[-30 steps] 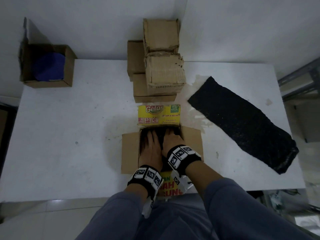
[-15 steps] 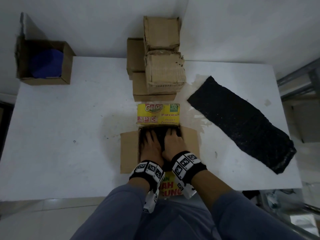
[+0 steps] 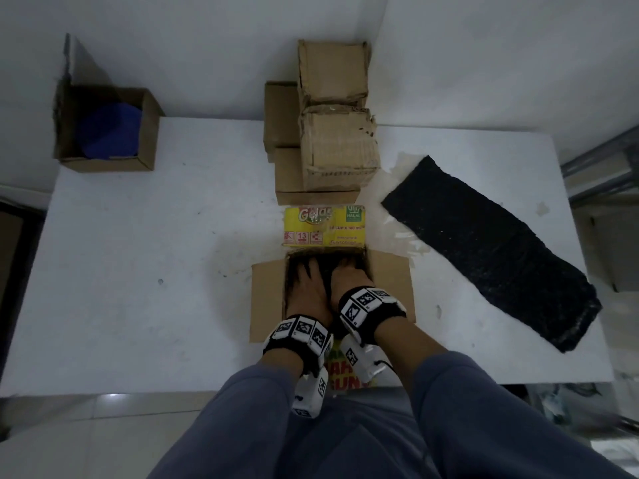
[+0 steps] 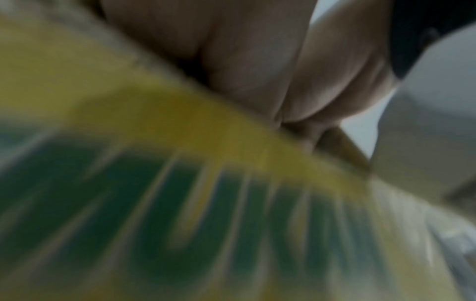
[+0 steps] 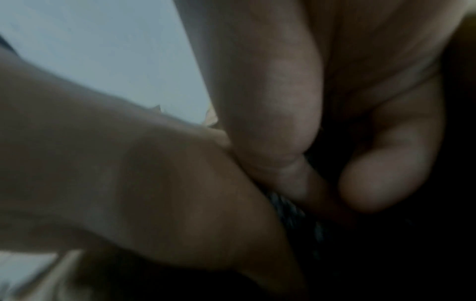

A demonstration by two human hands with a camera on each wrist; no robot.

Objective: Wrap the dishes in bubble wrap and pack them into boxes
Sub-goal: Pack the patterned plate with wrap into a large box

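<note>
A bare packing corner in a plain, dim room

A white table (image 3: 138,271) stands pushed against blank white walls (image 3: 173,46) on a pale tiled floor (image 3: 69,426), with a metal rack (image 3: 601,167) just past its right end; worn cardboard boxes (image 3: 332,133) are stacked at the back, an open box (image 3: 107,133) with something blue inside sits on the far left corner, an opened printed carton (image 3: 325,226) stands at the near edge, and a long sheet of black bubble wrap (image 3: 491,250) lies to the right
</note>
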